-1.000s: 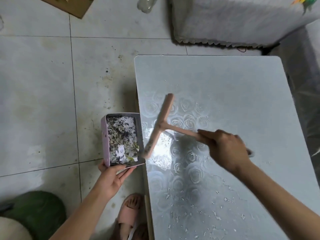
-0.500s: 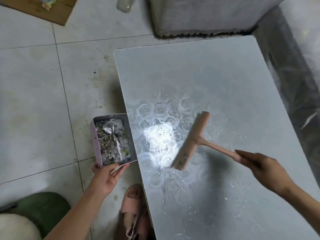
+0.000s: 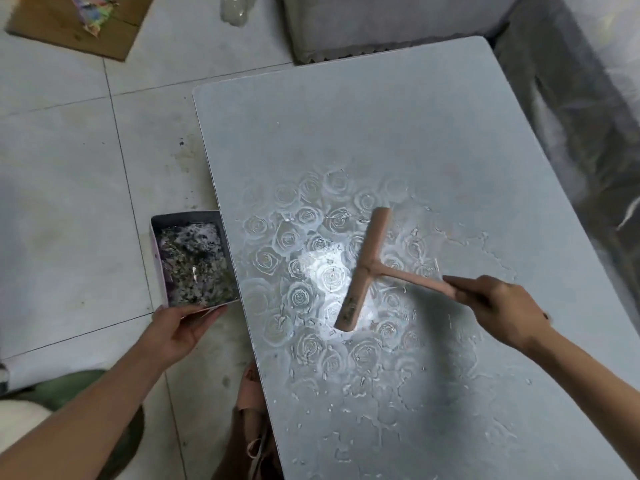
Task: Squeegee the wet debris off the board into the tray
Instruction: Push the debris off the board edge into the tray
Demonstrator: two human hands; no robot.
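The pale grey desk [image 3: 346, 116], embossed with roses, is wet with streaks and beads across its middle and near half. Against the desk's left edge a shallow pink-walled tray [image 3: 156, 258] holds dark soggy debris [image 3: 194, 265], and the left hand [image 3: 176, 332] grips its near end. Over the desk's wet middle is the pink T-shaped squeegee [image 3: 367, 268], its blade running near to far, its handle pointing right into the right hand [image 3: 502, 306] wrapped around it.
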